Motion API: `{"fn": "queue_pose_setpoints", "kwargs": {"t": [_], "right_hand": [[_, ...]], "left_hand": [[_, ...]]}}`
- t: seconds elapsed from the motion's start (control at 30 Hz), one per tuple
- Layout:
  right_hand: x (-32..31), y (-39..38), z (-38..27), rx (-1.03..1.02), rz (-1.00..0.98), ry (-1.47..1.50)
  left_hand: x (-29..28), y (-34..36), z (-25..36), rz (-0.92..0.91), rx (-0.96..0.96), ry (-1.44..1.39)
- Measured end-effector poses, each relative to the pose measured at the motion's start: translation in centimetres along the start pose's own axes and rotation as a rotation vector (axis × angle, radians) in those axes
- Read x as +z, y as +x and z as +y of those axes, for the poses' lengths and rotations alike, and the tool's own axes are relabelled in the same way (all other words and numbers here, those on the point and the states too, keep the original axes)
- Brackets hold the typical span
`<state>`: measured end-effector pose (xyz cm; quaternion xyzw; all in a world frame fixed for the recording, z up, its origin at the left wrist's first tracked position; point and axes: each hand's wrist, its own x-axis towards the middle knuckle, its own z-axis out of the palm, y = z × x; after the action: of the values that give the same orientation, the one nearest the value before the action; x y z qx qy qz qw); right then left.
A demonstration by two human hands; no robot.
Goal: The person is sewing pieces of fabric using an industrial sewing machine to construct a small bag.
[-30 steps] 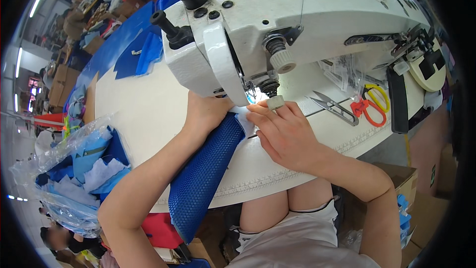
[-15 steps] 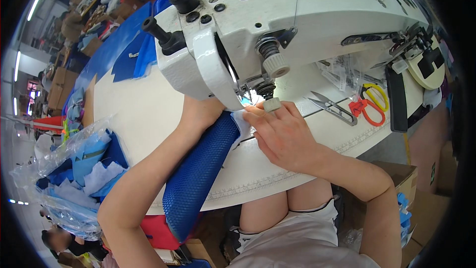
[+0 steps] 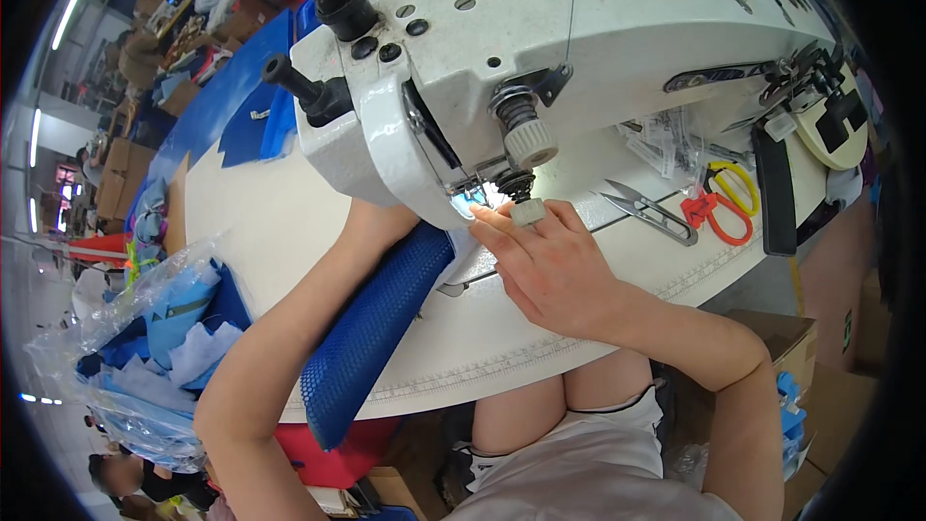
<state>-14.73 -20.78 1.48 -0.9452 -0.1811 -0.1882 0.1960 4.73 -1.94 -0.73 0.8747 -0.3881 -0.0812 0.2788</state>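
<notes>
A white industrial sewing machine (image 3: 502, 10) stands on the table (image 3: 270, 212). Blue mesh fabric (image 3: 367, 347) with a pale lining runs from the needle area diagonally toward the lower edge. My left hand (image 3: 381, 224) is at the fabric's upper left, its fingers hidden behind the machine head. My right hand (image 3: 540, 265) lies over the pale part beside the needle, fingers stretched out and resting on the work, fingertips close to the presser foot.
Scissors (image 3: 651, 212), red-handled shears (image 3: 714, 222) and a plastic bag (image 3: 666, 145) lie at right. A bag of blue offcuts (image 3: 198, 347) sits at left, blue sheets (image 3: 246, 135) behind. Boxes (image 3: 125, 193) and a seated person (image 3: 159, 482) are farther off.
The fabric and my left hand have shifted left, the fabric's near end rising slightly. My right fingertips have moved slightly left. The machine appears lower and more leftward in the view.
</notes>
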Motion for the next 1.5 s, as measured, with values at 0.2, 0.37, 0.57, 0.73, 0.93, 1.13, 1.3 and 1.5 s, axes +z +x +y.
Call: {"fn": "queue_pose_setpoints", "kwargs": {"t": [0.2, 0.37, 0.57, 0.73, 0.93, 1.13, 1.3, 1.5], "right_hand": [[0.0, 0.0, -0.1, -0.002, -0.025, -0.005], [-0.2, -0.1, -0.1, 0.011, -0.038, 0.012], [-0.1, -0.2, -0.2, 0.018, -0.048, 0.012], [0.0, -0.2, -0.2, 0.015, -0.038, 0.001], [0.1, -0.2, -0.3, 0.018, -0.025, -0.013], [0.1, -0.2, -0.4, 0.013, 0.000, 0.013], [0.3, -0.3, -0.1, 0.010, 0.017, -0.009], [0.4, -0.3, -0.3, 0.014, 0.055, -0.012]], "left_hand": [[0.9, 0.3, -3.4, 0.000, 0.075, 0.018], [0.3, 0.7, -3.4, -0.043, 0.147, -0.050], [0.5, 0.8, -3.9, -0.027, 0.135, -0.146], [1.0, 0.9, -4.9, -0.070, 0.027, -0.103], [2.5, 1.4, -6.5, 0.002, 0.030, -0.071], [2.5, 1.4, -6.9, 0.062, -0.035, -0.242], [1.4, 1.1, -4.7, 0.197, 0.094, -0.145], [-4.0, -1.2, -1.3, 0.374, -0.176, -0.200]]}}
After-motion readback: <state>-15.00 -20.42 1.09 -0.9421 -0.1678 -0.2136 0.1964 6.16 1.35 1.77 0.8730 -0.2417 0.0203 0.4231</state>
